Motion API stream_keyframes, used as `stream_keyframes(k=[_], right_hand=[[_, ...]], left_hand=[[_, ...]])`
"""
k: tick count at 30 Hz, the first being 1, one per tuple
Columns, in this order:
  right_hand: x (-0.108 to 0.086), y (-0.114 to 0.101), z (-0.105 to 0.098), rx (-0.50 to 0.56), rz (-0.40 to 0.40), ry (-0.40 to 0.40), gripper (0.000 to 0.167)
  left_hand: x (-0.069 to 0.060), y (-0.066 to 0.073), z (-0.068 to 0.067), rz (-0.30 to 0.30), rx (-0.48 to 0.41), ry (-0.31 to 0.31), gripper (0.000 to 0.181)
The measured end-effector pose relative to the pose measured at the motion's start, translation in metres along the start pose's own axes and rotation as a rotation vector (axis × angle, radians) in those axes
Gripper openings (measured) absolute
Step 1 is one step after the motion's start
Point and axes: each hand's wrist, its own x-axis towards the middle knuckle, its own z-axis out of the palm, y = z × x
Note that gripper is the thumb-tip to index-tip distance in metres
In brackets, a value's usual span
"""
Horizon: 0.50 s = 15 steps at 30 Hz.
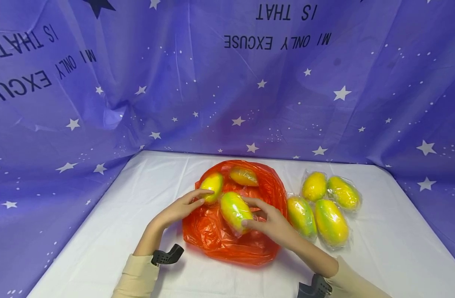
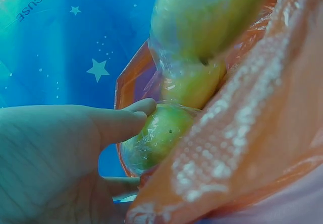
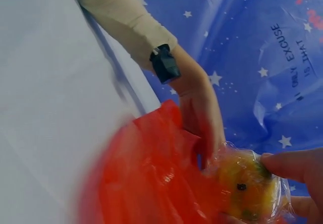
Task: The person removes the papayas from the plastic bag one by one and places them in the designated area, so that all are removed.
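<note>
A red plastic bag [image 1: 209, 238] lies spread open on the table with three wrapped yellow-green mangoes in it. My right hand [image 1: 276, 225] holds the front mango [image 1: 235, 211] between thumb and fingers; the right wrist view shows fingertips on the wrapped mango [image 3: 245, 183]. At the bag's left side, my left hand [image 1: 179, 209] has its extended fingers against the left mango [image 1: 214, 184]. In the left wrist view, fingertips of that hand [image 2: 70, 148] touch a green mango [image 2: 164, 133], while lower fingers are partly hidden by the bag. Another mango [image 1: 244, 176] lies at the back of the bag.
Several wrapped mangoes [image 1: 331, 223] lie grouped on the white tablecloth [image 1: 391, 248], right of the bag. Behind the table hangs a purple cloth [image 1: 212, 82] with stars and lettering. Each wrist wears a black device [image 1: 168, 254].
</note>
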Motion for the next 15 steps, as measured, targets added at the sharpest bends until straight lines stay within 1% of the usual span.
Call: stream_keyframes(k=[5, 9, 12, 13, 15], right_hand=[[-0.005, -0.002, -0.011, 0.023, -0.01, 0.047, 0.058], [-0.009, -0.002, -0.016, 0.043, -0.014, 0.058, 0.056], [-0.013, -0.003, -0.019, 0.043, 0.002, 0.07, 0.055], [-0.014, -0.003, -0.02, 0.042, 0.012, 0.079, 0.055], [-0.017, -0.004, -0.022, 0.041, 0.024, 0.099, 0.055]], left_hand=[[-0.001, 0.002, 0.0, -0.003, 0.001, 0.006, 0.037], [-0.001, 0.002, 0.001, 0.01, -0.002, 0.007, 0.039], [-0.001, 0.003, 0.002, 0.01, -0.001, 0.011, 0.039], [-0.002, 0.008, 0.002, 0.007, -0.002, 0.011, 0.039], [-0.002, 0.009, 0.002, 0.005, -0.004, 0.011, 0.039]])
